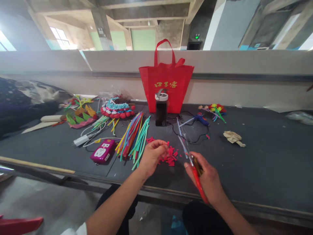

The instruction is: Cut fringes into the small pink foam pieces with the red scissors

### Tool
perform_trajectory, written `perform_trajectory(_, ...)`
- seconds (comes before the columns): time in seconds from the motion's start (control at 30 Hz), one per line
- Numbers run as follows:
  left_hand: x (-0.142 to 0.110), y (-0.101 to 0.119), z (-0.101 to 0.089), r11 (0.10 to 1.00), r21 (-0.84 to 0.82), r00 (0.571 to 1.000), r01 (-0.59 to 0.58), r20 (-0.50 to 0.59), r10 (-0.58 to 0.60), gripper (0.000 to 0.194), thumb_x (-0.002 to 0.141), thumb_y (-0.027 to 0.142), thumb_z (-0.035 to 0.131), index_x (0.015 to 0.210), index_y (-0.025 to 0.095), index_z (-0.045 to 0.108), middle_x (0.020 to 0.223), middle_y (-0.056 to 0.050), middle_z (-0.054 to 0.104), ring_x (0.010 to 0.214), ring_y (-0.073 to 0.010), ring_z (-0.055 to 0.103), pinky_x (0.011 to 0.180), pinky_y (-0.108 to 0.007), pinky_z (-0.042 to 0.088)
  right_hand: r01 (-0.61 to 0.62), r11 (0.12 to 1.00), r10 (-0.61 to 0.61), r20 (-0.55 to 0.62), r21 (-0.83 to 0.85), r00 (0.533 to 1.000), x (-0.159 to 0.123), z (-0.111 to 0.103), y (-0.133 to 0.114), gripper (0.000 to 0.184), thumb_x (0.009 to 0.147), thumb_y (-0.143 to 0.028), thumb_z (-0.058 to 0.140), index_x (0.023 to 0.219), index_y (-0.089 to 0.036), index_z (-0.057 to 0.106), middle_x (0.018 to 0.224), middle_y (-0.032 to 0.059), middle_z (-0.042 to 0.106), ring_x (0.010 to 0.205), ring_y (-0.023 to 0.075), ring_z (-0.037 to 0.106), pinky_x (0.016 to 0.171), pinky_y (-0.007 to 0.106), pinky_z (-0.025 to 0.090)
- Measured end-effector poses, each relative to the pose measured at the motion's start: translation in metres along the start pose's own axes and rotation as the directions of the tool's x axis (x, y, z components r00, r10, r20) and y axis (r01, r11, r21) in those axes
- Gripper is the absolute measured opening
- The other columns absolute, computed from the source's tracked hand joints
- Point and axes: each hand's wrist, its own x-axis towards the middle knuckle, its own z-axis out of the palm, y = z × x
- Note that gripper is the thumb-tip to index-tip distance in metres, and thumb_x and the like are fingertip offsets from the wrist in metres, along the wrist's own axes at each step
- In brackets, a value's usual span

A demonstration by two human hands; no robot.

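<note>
My left hand [154,155] is closed in a pinch, with a small red piece [168,143] showing at its fingertips. Just beneath it, a loose heap of short red cut pieces [171,159] lies on the dark table. My right hand [207,176] is wrapped around red-handled scissors [199,184], whose metal end points forward and partly overlaps clear glue sticks [181,138]. To the left of my left hand are bundles of long fuzzy craft stems [130,137], multicoloured and mint green.
Behind the heap stand a dark bottle [160,112] and a red bag [168,78]. A blue glue gun [201,120] trails a black cord. Crumpled paper [234,138] lies right; a purple power socket [104,151], charger [81,140] and craft flowers [81,116] lie left.
</note>
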Motion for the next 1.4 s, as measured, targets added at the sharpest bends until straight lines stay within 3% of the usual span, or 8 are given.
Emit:
perform_trajectory(0.1,-0.004,-0.004,0.011,0.976,-0.213,0.998,0.055,0.020,-0.052,0.017,0.067,0.021,0.077,0.075,0.014,0.064,0.066,0.002,0.062,0.055,-0.0067,0.053,0.064,-0.024,0.047,0.108,0.990,-0.111,-0.027,-0.093,0.993,0.000,0.008,-0.003,0.034,0.086,-0.033,0.059,0.118,-0.022,0.056,0.102,0.0060,0.066,0.091,0.0194,0.063,0.085,0.033,0.051)
perform_trajectory(0.23,-0.006,-0.011,0.023,0.950,-0.305,0.996,0.067,0.068,-0.049,0.016,0.067,0.019,0.078,0.075,0.014,0.064,0.070,0.000,0.064,0.063,-0.0098,0.060,0.064,-0.023,0.048,0.146,0.979,-0.152,-0.035,-0.140,0.988,0.003,0.012,-0.004,0.036,0.085,-0.027,0.058,0.120,-0.021,0.054,0.105,0.0074,0.064,0.095,0.0210,0.061,0.085,0.036,0.051)
perform_trajectory(0.37,-0.009,-0.014,0.031,0.951,-0.305,0.997,0.059,0.056,-0.044,0.019,0.066,0.020,0.079,0.077,0.014,0.064,0.066,0.001,0.063,0.055,-0.0063,0.054,0.053,-0.017,0.041,0.159,0.970,-0.163,-0.005,-0.186,0.987,0.006,0.012,-0.002,0.040,0.082,-0.021,0.058,0.121,-0.020,0.053,0.104,0.0073,0.064,0.098,0.0227,0.060,0.087,0.039,0.051)
perform_trajectory(0.53,-0.012,-0.015,0.035,0.959,-0.276,0.997,0.064,0.062,-0.049,0.017,0.072,0.022,0.076,0.081,0.013,0.065,0.063,0.001,0.061,0.053,-0.0054,0.052,0.047,-0.015,0.035,0.152,0.964,-0.166,-0.045,-0.218,0.985,0.006,0.013,0.002,0.037,0.082,-0.023,0.056,0.119,-0.020,0.056,0.105,0.0073,0.066,0.098,0.0237,0.062,0.085,0.039,0.052)
perform_trajectory(0.87,-0.014,-0.015,0.037,0.947,-0.316,0.998,0.054,0.055,-0.039,0.017,0.071,0.022,0.077,0.077,0.012,0.063,0.067,0.000,0.063,0.055,-0.0067,0.055,0.051,-0.017,0.041,0.144,0.971,-0.154,-0.036,-0.190,0.987,0.005,0.013,0.002,0.034,0.083,-0.022,0.054,0.118,-0.021,0.057,0.106,0.0056,0.068,0.096,0.0202,0.065,0.085,0.033,0.052)
perform_trajectory(1.17,-0.013,-0.017,0.035,0.949,-0.312,0.999,0.038,0.046,-0.025,0.015,0.071,0.019,0.076,0.077,0.013,0.065,0.065,0.001,0.062,0.056,-0.0064,0.055,0.054,-0.016,0.042,0.095,0.980,-0.094,0.019,-0.175,0.995,0.005,0.006,-0.002,0.030,0.085,-0.022,0.053,0.114,-0.025,0.060,0.090,0.0001,0.071,0.076,0.0162,0.067,0.071,0.027,0.051)
perform_trajectory(1.4,-0.012,-0.020,0.033,0.956,-0.291,0.997,0.041,0.070,-0.021,0.014,0.073,0.021,0.074,0.077,0.013,0.063,0.065,0.000,0.062,0.057,-0.0070,0.055,0.051,-0.016,0.038,0.140,0.959,-0.141,0.013,-0.247,0.990,0.006,0.008,0.002,0.034,0.083,-0.024,0.055,0.117,-0.023,0.058,0.108,0.0059,0.068,0.095,0.0215,0.065,0.080,0.033,0.051)
